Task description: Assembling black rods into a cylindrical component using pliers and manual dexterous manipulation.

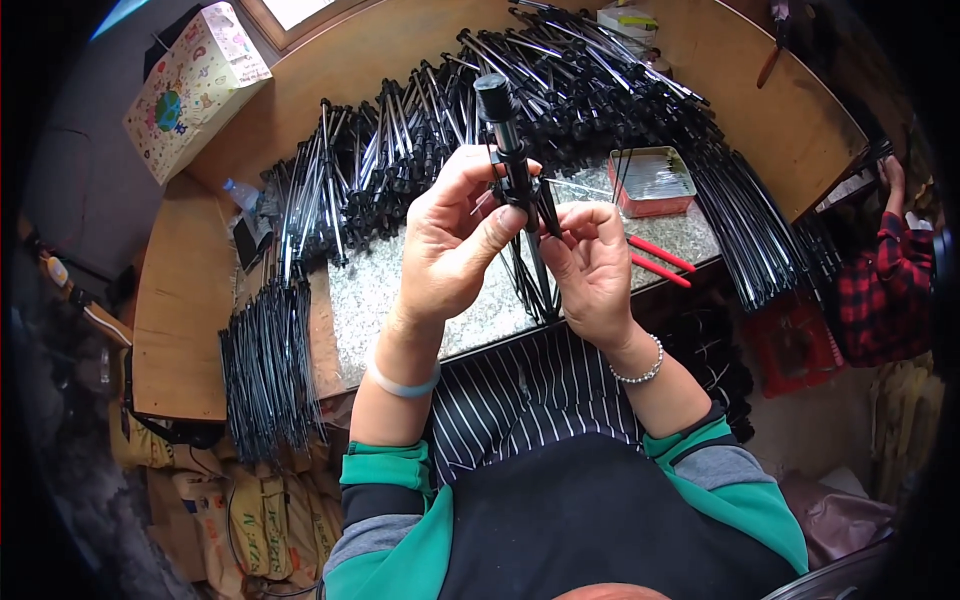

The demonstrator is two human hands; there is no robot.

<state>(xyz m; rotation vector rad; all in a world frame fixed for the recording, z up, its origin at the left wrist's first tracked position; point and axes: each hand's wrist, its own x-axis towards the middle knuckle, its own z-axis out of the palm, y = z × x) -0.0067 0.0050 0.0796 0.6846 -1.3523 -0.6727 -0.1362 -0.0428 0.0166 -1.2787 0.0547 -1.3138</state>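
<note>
In front of my chest I hold a tripod-like stand (509, 135) upright, with a black cap on top, a silver tube and a black collar. Several thin black legs run down from the collar toward the edge of the table. My left hand (450, 235) is closed round the collar, thumb across its front. My right hand (592, 270) pinches at the legs just below; exactly what lies between its fingertips is partly hidden. Red-handled pliers (660, 262) rest on the speckled work surface (375, 310) beside my right hand.
Many similar stands (400, 140) are heaped across the far side of the wooden table (185, 300). More bundles hang over its left (265, 370) and right edges (745, 235). A rectangular tin (655, 207) holds thin pieces. At right sits a person in a checked sleeve (888, 260).
</note>
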